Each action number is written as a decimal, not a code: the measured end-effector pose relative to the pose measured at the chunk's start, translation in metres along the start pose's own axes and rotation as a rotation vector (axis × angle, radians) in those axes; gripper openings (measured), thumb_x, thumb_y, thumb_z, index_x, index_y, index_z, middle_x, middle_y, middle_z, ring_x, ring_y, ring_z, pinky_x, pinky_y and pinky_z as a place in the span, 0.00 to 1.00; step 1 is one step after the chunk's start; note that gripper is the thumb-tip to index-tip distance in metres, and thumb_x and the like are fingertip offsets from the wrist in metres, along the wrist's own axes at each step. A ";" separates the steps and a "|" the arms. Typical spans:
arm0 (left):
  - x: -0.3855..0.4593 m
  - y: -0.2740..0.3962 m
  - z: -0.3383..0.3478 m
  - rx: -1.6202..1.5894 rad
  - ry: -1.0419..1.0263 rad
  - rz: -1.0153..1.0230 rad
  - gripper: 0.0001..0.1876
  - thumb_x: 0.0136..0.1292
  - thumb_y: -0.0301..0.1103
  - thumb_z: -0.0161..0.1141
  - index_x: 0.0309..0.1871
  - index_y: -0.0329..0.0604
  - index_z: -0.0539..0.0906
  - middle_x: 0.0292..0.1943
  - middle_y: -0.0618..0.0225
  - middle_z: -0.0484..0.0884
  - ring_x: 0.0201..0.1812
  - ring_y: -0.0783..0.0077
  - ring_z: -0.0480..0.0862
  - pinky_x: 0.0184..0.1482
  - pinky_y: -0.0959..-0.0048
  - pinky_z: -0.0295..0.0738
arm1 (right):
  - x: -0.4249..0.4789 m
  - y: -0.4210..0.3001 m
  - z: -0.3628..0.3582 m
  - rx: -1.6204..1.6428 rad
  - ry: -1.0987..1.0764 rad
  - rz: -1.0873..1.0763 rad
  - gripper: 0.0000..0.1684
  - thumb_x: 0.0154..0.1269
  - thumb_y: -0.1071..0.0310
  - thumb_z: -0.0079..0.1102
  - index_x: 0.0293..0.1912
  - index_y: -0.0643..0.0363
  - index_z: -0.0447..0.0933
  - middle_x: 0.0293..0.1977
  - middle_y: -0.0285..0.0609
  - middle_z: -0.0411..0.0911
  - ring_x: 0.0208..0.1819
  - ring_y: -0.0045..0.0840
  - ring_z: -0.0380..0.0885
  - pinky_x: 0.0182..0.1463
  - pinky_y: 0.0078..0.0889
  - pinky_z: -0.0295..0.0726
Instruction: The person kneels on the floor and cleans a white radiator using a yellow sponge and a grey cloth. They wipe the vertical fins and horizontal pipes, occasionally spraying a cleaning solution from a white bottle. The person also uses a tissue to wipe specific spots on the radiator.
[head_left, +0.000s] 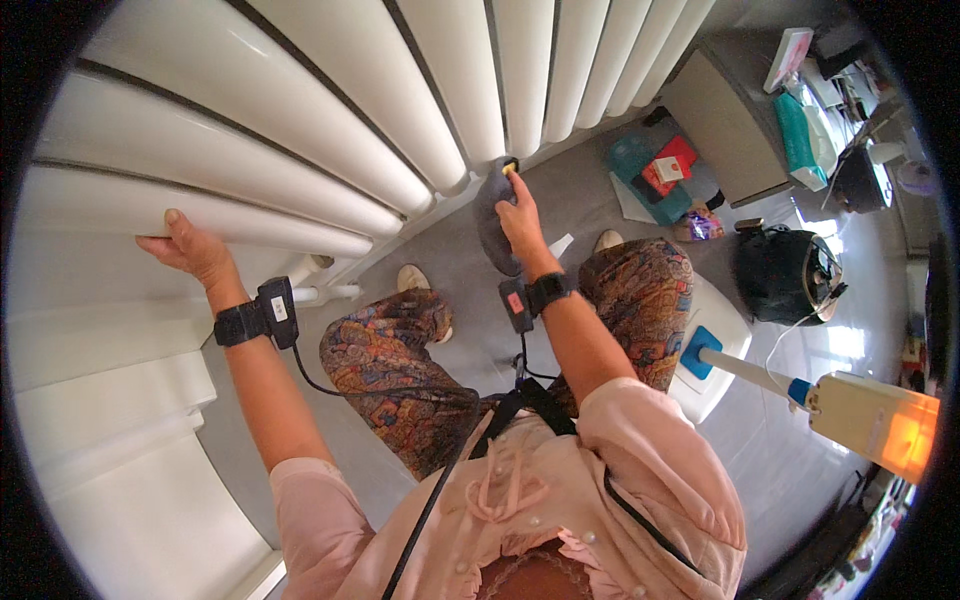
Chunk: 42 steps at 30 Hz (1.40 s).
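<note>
A white radiator with thick vertical tubes (300, 157) fills the upper left of the head view. My left hand (187, 251) rests against the outermost tube at the left, thumb raised and fingers apart, grasping nothing. In my right hand (523, 225) is a dark grey cloth or pad (489, 217) with a bit of yellow near its top. The cloth touches or is very close to the lower end of a middle tube; the exact contact is hidden. Both wrists wear black straps with small boxes and cables.
At the right stand a grey cabinet (727, 120), a teal container (641, 172) with red and white boxes, and a black rounded appliance (787, 274). A white-lidded bin or stool (712, 360) is beside my right knee. A lit heater-like device on a pole (870, 420) stands at the right.
</note>
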<state>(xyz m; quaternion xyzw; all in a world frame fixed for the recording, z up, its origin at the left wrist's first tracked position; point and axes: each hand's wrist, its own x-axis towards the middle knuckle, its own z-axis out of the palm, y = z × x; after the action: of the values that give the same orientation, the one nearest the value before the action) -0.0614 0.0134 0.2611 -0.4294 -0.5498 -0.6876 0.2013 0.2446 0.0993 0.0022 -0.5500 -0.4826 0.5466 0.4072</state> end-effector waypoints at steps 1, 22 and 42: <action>0.000 -0.002 -0.001 0.001 0.003 -0.017 0.28 0.48 0.48 0.59 0.41 0.32 0.62 0.35 0.61 0.66 0.37 0.71 0.65 0.45 0.75 0.62 | -0.004 -0.006 0.000 0.086 0.080 0.025 0.35 0.48 0.79 0.45 0.60 0.58 0.58 0.43 0.41 0.70 0.35 0.20 0.69 0.37 0.17 0.68; 0.005 -0.014 -0.010 0.007 0.020 0.016 0.20 0.51 0.39 0.54 0.39 0.31 0.62 0.36 0.60 0.66 0.37 0.70 0.65 0.46 0.75 0.61 | -0.011 -0.020 -0.017 0.240 -0.297 0.217 0.22 0.47 0.77 0.45 0.45 0.64 0.71 0.33 0.38 0.74 0.33 0.23 0.72 0.38 0.23 0.71; -0.003 -0.004 -0.003 -0.112 -0.031 0.004 0.28 0.50 0.47 0.61 0.43 0.34 0.62 0.36 0.62 0.68 0.36 0.74 0.69 0.44 0.75 0.67 | -0.049 -0.013 0.087 -0.231 -0.195 -0.200 0.30 0.48 0.76 0.47 0.55 0.66 0.60 0.41 0.53 0.70 0.42 0.39 0.69 0.48 0.30 0.66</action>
<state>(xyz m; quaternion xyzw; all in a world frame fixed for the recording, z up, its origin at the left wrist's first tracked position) -0.0644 0.0112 0.2563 -0.4516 -0.5125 -0.7104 0.1697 0.1604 0.0474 0.0190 -0.4867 -0.6318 0.4950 0.3448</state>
